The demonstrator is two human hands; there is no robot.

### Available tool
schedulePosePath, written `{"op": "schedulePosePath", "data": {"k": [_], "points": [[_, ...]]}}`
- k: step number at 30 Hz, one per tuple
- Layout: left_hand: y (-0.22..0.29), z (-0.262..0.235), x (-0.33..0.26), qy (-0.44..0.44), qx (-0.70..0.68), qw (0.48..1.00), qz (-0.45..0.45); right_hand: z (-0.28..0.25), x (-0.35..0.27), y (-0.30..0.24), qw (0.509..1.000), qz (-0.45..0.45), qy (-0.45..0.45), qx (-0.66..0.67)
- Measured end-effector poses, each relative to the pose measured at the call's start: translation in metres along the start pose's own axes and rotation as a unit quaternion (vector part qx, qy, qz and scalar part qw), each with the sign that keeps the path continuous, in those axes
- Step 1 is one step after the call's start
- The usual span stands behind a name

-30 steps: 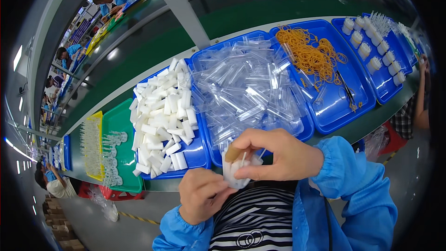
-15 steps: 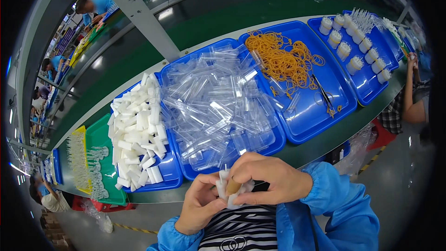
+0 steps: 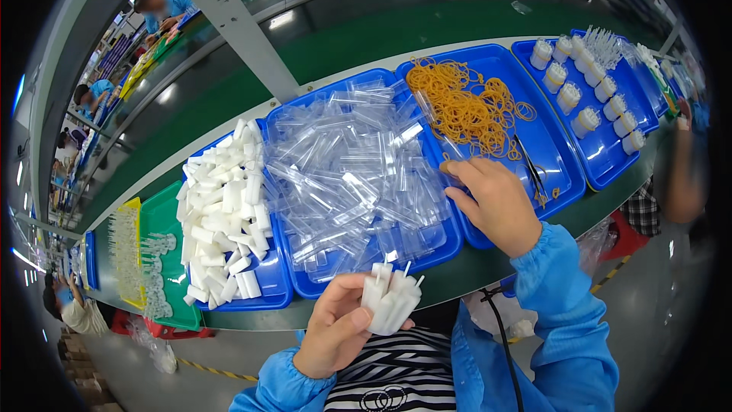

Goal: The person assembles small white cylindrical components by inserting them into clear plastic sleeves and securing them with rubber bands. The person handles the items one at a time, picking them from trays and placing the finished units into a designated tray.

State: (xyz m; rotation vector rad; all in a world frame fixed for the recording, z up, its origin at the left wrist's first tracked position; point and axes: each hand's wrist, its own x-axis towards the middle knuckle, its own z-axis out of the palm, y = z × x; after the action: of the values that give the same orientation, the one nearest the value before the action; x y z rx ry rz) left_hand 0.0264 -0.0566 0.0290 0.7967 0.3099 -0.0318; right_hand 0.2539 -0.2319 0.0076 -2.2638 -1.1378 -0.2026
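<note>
My left hand (image 3: 340,326) is closed round a bundle of white foam cylinders (image 3: 390,301) with thin pale stems poking out at the top. It holds the bundle in front of my body, just off the table's near edge. My right hand (image 3: 492,197) reaches over the border between two blue trays, thumb and index finger apart, palm down. A tan cover seems to sit on its index fingertip. Close by that fingertip are stray orange rubber bands, part of a tangled heap of rubber bands (image 3: 476,111). Clear plastic sleeves (image 3: 343,175) fill the tray to its left.
White foam pieces (image 3: 225,214) heap a blue tray at left, beside a green tray (image 3: 162,202) and yellow tray (image 3: 131,210) with clear spiky parts. Tweezers (image 3: 531,170) lie in the rubber-band tray. Banded white bundles (image 3: 585,122) stand in the right tray. Other people sit around.
My right hand has left the white bundle and moved up and right to the rubber-band tray's left edge. My left hand still holds the bundle, now more fully visible.
</note>
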Motion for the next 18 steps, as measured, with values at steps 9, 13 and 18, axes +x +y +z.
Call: {"op": "schedulePosePath", "data": {"k": [9,13,18], "points": [[-0.006,-0.003,0.007,0.060,0.266,0.935,0.228,-0.024,-0.005,-0.036,0.942,0.172,0.070,0.280],[-0.005,-0.006,0.000,0.084,0.351,0.894,0.265,-0.031,-0.016,-0.071,0.853,0.164,-0.044,0.494],[-0.003,-0.007,-0.004,0.090,0.341,0.899,0.261,-0.018,-0.013,-0.083,0.881,0.056,-0.114,0.457]]}}
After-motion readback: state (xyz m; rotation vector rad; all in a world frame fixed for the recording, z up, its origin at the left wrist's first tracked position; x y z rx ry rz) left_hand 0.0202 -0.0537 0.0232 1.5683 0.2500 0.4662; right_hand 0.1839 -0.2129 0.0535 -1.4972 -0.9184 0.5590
